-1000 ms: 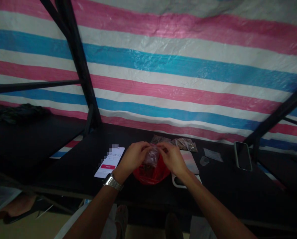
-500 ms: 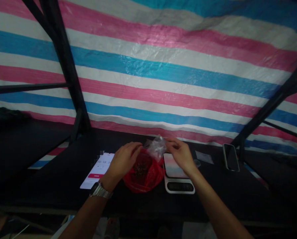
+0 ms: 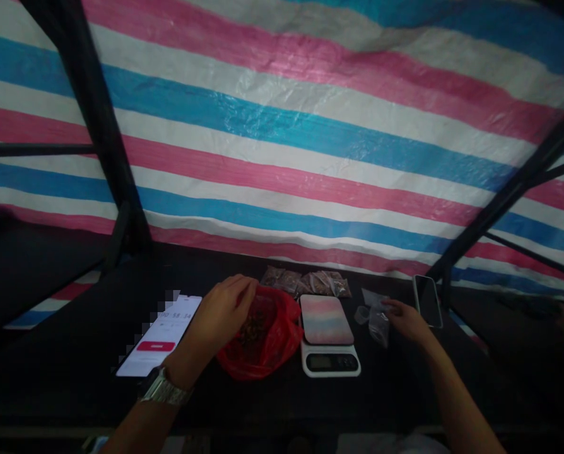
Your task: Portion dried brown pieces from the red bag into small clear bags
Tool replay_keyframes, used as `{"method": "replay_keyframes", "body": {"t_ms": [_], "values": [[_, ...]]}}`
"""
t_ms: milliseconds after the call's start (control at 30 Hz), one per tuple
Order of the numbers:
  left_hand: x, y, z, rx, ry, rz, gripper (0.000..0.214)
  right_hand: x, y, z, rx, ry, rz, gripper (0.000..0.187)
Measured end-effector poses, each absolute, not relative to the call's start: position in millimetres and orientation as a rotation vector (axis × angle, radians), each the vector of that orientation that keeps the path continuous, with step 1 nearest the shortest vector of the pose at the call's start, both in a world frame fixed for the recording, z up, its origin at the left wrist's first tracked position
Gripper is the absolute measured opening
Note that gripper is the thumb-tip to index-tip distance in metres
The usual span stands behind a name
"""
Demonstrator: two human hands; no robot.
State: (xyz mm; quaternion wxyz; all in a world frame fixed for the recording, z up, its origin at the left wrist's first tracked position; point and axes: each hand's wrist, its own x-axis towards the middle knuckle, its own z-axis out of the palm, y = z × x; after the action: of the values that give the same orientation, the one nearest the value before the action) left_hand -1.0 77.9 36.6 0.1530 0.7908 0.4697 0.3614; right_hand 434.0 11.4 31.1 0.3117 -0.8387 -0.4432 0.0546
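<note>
I've got the head cam up, dim light. Right hand [image 3: 407, 320] looks to be pinching the clear plastic bag [image 3: 379, 330] by its upper edge, right of the kitchen scale [image 3: 327, 320]. Left hand [image 3: 223, 312]: fingers bent and close together at the red plastic bag [image 3: 286, 337]; can't tell if they grip its rim.

Risks I see: the small clear cup [image 3: 361, 314] sits just beside the clear bag, so a sideways drag could knock it. The flat clear packet [image 3: 371, 296] is there too; thin films may cling and come up together. The red bag is slack-walled and open, with loose brown bits [image 3: 252, 328] inside; a tug from the left hand could tip it and spill them toward the scale. The lit phone [image 3: 161, 340] is near the left forearm; a careless elbow might shove it.
</note>
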Motion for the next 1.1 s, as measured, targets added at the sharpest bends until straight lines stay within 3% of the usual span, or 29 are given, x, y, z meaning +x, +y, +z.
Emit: {"method": "replay_keyframes", "body": {"t_ms": [167, 367, 633, 800, 933, 1100], "values": [[0, 81, 31, 2.285, 1.386, 1.016, 0.038, 409, 44, 31, -2.263, -1.4, 0.007, 0.034], [-1, 75, 29, 2.291, 1.408, 1.045, 0.037, 345, 86, 17, -2.238, -1.72, 0.09, 0.022], [9, 68, 33, 2.276, 1.371, 1.122, 0.034, 341, 92, 27, -2.233, -1.557, 0.135, 0.023], [46, 50, 38, 1.935, 1.098, 1.221, 0.032, 299, 68, 43, -1.871, -1.557, 0.15, 0.039], [71, 44, 34, 1.426, 0.877, 1.221, 0.027, 237, 38, 47, -1.286, -1.687, 0.407, 0.024], [64, 51, 33, 1.381, 0.829, 1.177, 0.03, 208, 24, 50, -1.193, -1.623, 0.676, 0.021]]}}
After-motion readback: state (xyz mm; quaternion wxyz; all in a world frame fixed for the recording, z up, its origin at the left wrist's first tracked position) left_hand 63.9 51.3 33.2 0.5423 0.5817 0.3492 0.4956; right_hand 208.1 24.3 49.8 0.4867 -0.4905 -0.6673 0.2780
